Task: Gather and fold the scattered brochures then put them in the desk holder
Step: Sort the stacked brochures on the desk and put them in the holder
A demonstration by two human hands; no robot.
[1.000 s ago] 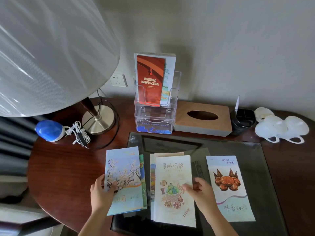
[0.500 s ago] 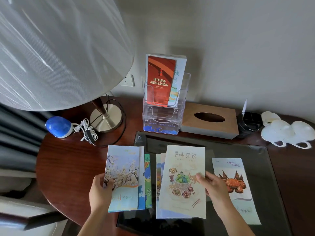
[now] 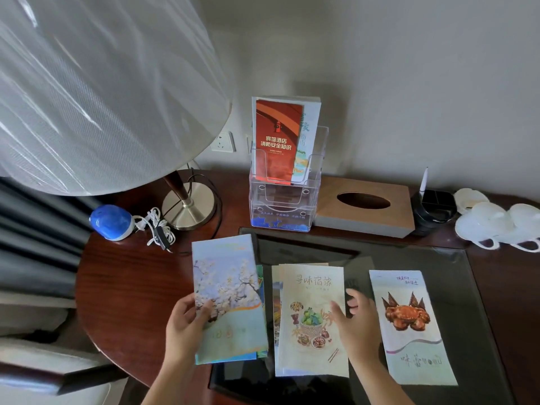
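Note:
Three folded brochures lie side by side on the dark glass pad [image 3: 409, 252]. My left hand [image 3: 187, 325] grips the left edge of the blossom brochure [image 3: 228, 282], thumb on its cover; other leaflets stick out beneath it. My right hand [image 3: 359, 325] sits at the right edge of the food brochure [image 3: 309, 287], fingers spread and relaxed, thumb touching the cover. The crab brochure [image 3: 409, 340] lies untouched to the right. Behind them stands the clear acrylic desk holder [image 3: 280, 211], with a red brochure [image 3: 277, 135] and another leaflet in its top tier.
A large lamp shade [image 3: 87, 83] hangs over the left, its metal base [image 3: 190, 206] beside the holder. A blue device [image 3: 111, 222] with a coiled cord sits at the left. A wooden tissue box [image 3: 365, 214], a black organiser [image 3: 435, 206] and white cups [image 3: 496, 223] line the back right.
The food brochure, raised and tilted by my right hand half a second ago, now lies flat and my right fingers have loosened. The view has shifted closer and leftward.

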